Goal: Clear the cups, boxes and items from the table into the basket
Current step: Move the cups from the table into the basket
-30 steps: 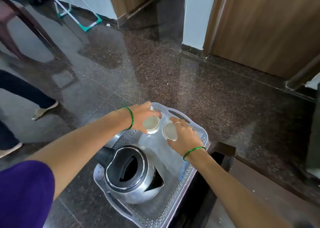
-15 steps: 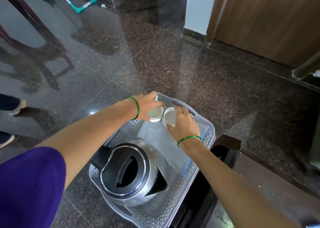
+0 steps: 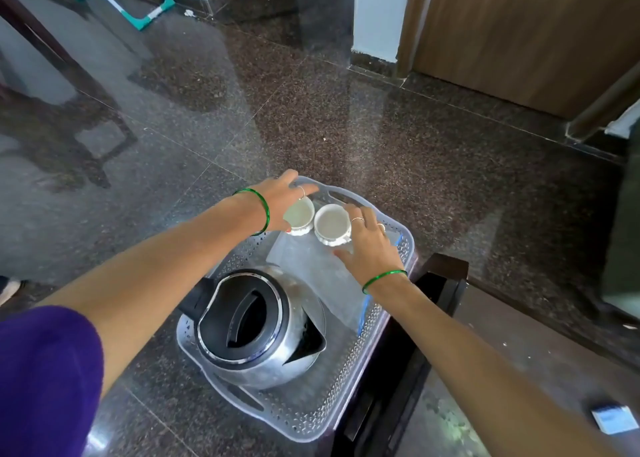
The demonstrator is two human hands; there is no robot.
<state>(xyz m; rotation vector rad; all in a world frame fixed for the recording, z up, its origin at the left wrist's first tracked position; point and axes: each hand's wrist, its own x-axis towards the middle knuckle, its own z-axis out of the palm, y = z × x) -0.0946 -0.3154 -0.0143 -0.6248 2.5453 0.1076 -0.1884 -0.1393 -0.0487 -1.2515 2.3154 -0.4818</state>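
Basket, pale perforated plastic, sits on the floor against a dark table; its near left corner is hidden by the sleeve. Left hand curls over the left cup, covering part of its rim; fingertips past the rim are hard to make out. Right hand holds the right cup from the side, thumb low against it, fingers bent round the far edge. Both cups are upright, touching, at the far end of the basket. Whether they rest on the clear box or hang just above is unclear. Kettle fills the near end, spout toward the table. Small box on the table, bottom right.
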